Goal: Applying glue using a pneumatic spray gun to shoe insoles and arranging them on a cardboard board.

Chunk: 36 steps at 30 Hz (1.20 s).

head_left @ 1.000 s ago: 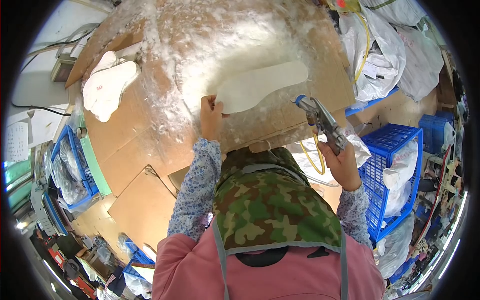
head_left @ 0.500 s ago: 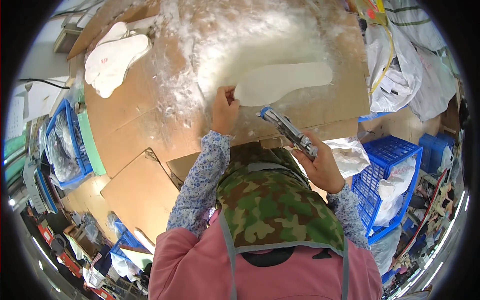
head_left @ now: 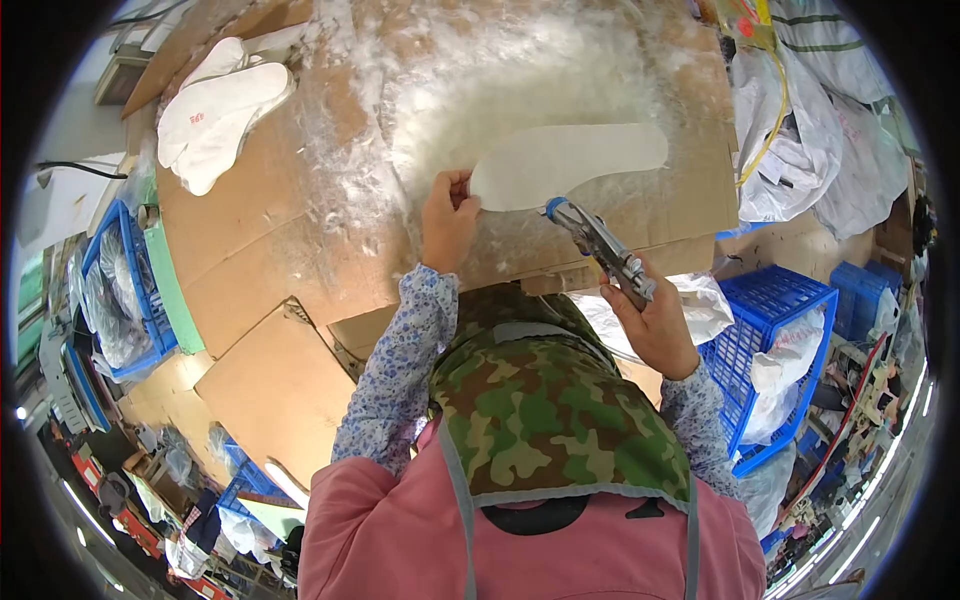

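A white insole (head_left: 570, 162) lies across the cardboard-covered table (head_left: 350, 255), its wide end toward the left. My left hand (head_left: 449, 220) pinches that end at its left edge between thumb and fingers. In my right hand (head_left: 655, 325) is a metal spray gun (head_left: 602, 245) with a blue ring near its nozzle. The nozzle points up and left, close to the insole's near edge around its middle. My fingers wrap the gun's handle; the trigger cannot be made out clearly.
Whitish fibrous residue (head_left: 520, 70) coats the cardboard beyond the insole. A stack of white insoles (head_left: 222, 115) lies at the far left. Blue crates stand left (head_left: 130, 290) and right (head_left: 765, 350). A yellow hose (head_left: 779, 110) hangs at the right beside white plastic bags (head_left: 785, 150).
The spray gun and my right hand have shifted right along the insole's near edge. My left hand still holds the insole's left end.
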Tool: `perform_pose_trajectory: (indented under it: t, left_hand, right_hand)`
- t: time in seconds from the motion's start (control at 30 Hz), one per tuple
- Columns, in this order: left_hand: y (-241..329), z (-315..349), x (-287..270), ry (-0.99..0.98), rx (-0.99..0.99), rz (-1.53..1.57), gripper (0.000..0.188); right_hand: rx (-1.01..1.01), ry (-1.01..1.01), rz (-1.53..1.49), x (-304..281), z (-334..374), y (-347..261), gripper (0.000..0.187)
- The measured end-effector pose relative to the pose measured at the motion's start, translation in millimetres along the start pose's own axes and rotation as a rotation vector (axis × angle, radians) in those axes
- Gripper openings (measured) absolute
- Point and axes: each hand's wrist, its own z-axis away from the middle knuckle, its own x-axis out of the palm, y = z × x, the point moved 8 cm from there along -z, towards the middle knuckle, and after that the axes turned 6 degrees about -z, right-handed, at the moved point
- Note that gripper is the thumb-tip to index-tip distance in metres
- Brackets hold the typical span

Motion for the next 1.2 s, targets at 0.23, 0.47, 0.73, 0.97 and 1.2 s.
perform_pose_trajectory:
  t: [0.23,0.47,0.73,0.97,1.2]
  left_hand:
    - [1.8,1.4,1.3,-0.025,-0.029,0.005,0.029]
    - [4.2,2.7,3.9,-0.062,-0.051,0.032,0.030]
    - [2.8,0.8,5.4,-0.078,-0.049,0.010,0.031]
    - [0.0,0.8,5.4,-0.067,-0.080,0.020,0.030]
    - [-2.0,-1.0,5.9,-0.051,-0.067,0.074,0.029]
  right_hand:
    - [-0.031,0.100,0.029,-21.2,1.4,10.2,0.024]
    - [0.015,0.164,0.012,-43.9,0.2,21.1,0.024]
    - [0.038,0.262,0.075,-73.4,1.7,32.0,0.031]
    - [-0.021,0.392,0.080,-101.4,5.6,43.7,0.037]
    - [-0.078,0.492,0.107,-117.5,6.3,43.3,0.031]
